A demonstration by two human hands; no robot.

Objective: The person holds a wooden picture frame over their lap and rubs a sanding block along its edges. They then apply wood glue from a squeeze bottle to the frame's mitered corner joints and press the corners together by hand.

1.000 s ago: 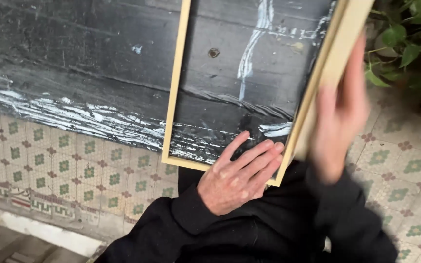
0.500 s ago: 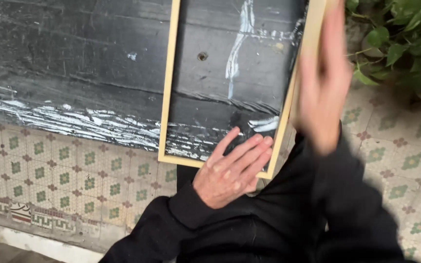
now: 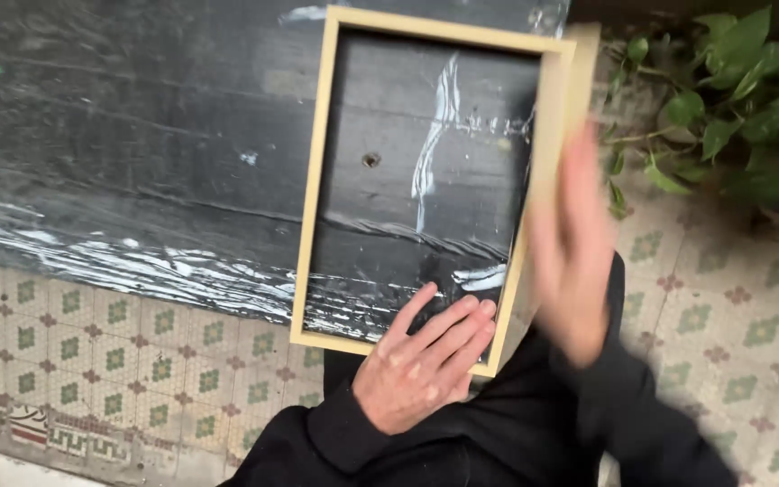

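While the left hand (image 3: 421, 365) lies flat, fingers spread, on the wooden frame (image 3: 317, 180), the right hand (image 3: 579, 248) is blurred. Its fingers look straight, beside the frame's right side.

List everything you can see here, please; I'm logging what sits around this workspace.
wooden frame: one, pale yellow, lying flat on the dark table, its near edge over the table's edge
table: one, black with whitish streaks, upper left
small hole: one, dark, in the table top inside the frame
tiled floor: cream with green and red patterns, below and to the right
plant: one, green leaves, top right
sleeves: two, black, bottom centre
left hand: flat on the frame's near edge, fingers spread inside it
right hand: blurred, open, by the frame's right side; contact cannot be told
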